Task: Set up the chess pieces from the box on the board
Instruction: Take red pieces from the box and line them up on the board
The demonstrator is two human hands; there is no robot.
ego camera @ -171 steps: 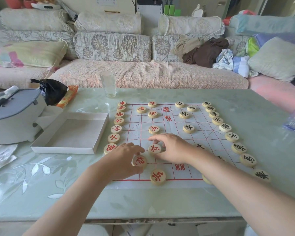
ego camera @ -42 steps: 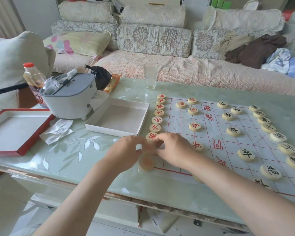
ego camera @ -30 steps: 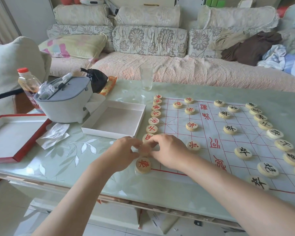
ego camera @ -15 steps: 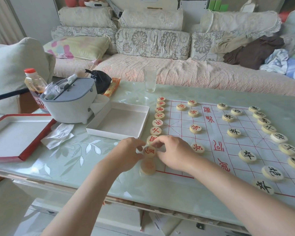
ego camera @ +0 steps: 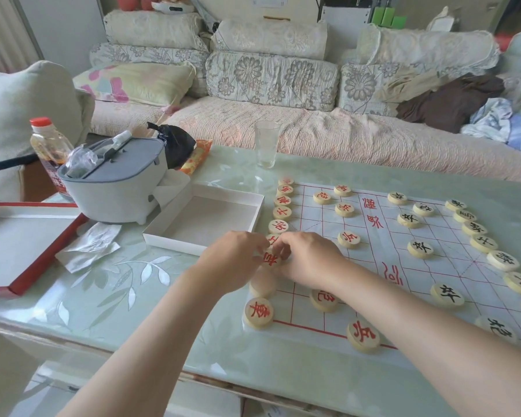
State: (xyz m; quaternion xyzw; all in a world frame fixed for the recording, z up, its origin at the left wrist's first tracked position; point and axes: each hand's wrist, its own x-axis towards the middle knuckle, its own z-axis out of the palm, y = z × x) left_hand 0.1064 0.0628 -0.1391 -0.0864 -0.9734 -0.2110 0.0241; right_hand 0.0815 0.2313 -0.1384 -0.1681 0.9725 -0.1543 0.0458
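A white paper board with red grid lines lies on the table, with round wooden pieces on it. Red-lettered pieces line its left edge and black-lettered ones its right edge. My left hand and my right hand meet at the left edge, and both pinch one red-lettered piece between their fingertips. Just below it lies a face-down blank piece, then a red-lettered piece at the board's near corner. The shallow white box sits left of the board with nothing visible inside.
A grey lidded container and a crumpled tissue are left of the box. A red-edged box lid lies at the far left. An empty glass stands behind the board. A sofa runs behind the table.
Both hands stayed at the board's left edge working one red piece. A red-lettered piece now lies at the near corner below the blank one. The camera shifted slightly.
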